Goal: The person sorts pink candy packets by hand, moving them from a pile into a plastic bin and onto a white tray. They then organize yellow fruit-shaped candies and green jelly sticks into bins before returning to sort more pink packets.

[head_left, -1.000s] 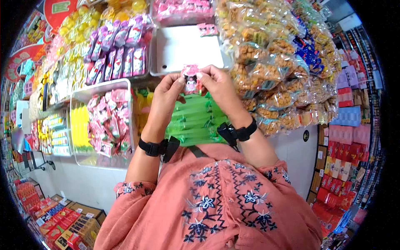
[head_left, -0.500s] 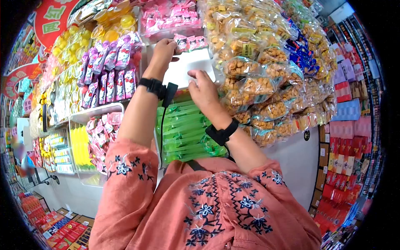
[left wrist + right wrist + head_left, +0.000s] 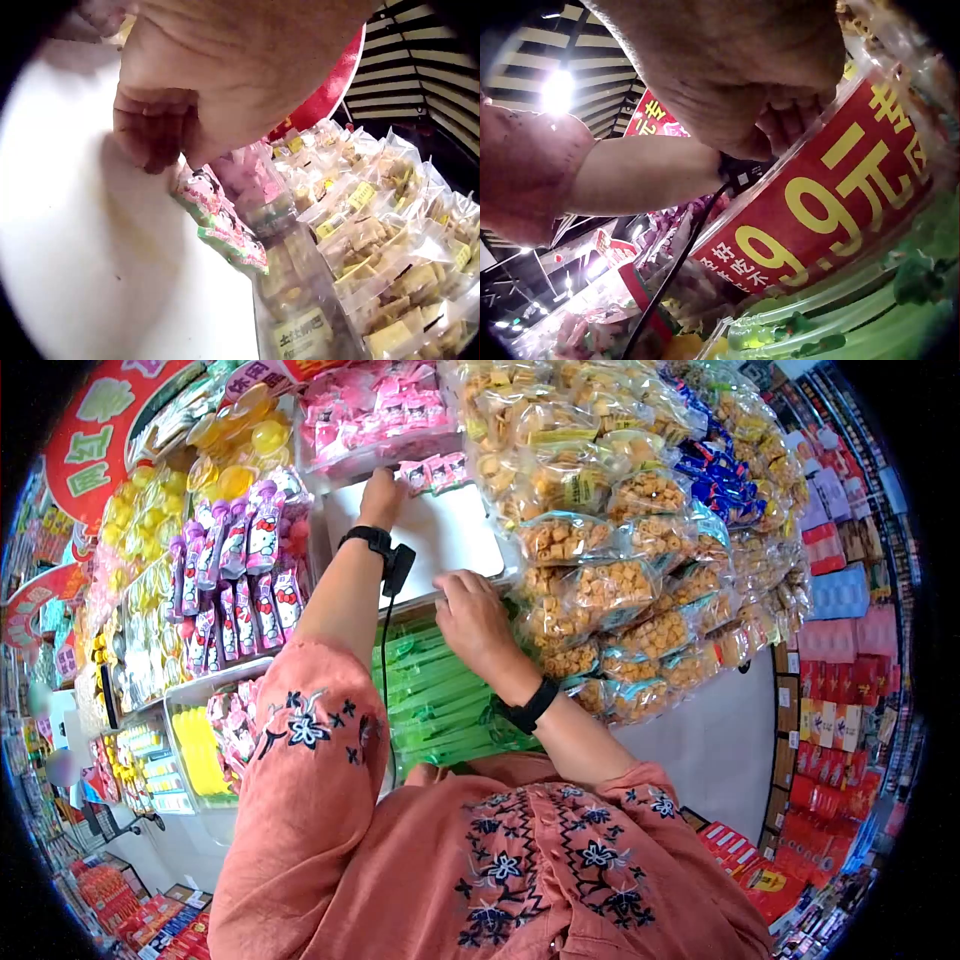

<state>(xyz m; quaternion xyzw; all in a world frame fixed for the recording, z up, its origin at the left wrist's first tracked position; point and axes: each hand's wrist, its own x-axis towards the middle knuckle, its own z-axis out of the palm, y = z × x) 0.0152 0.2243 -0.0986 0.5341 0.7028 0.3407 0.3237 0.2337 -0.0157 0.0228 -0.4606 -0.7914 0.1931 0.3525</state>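
Note:
Small pink snack packets (image 3: 437, 472) with a cartoon figure lie in a row at the back of a white tray (image 3: 430, 545). My left hand (image 3: 380, 502) reaches to the left end of this row. Its curled fingers and thumb pinch the corner of the end packet (image 3: 196, 184) in the left wrist view. At the tray's front edge rests my right hand (image 3: 475, 618), its fingers loosely bent over the rim with nothing held. In the right wrist view a red price sign (image 3: 817, 195) runs below that hand.
Green stick-shaped packs (image 3: 440, 690) lie in front of the tray. Bagged snacks (image 3: 620, 590) are heaped to the right, purple packs (image 3: 245, 550) stand to the left. Behind, a clear bin (image 3: 385, 450) holds more pink packets.
Both hands held one packet together in front of the tray, then parted. The left moved to the back row, where more packets now lie; the right came down to the front rim.

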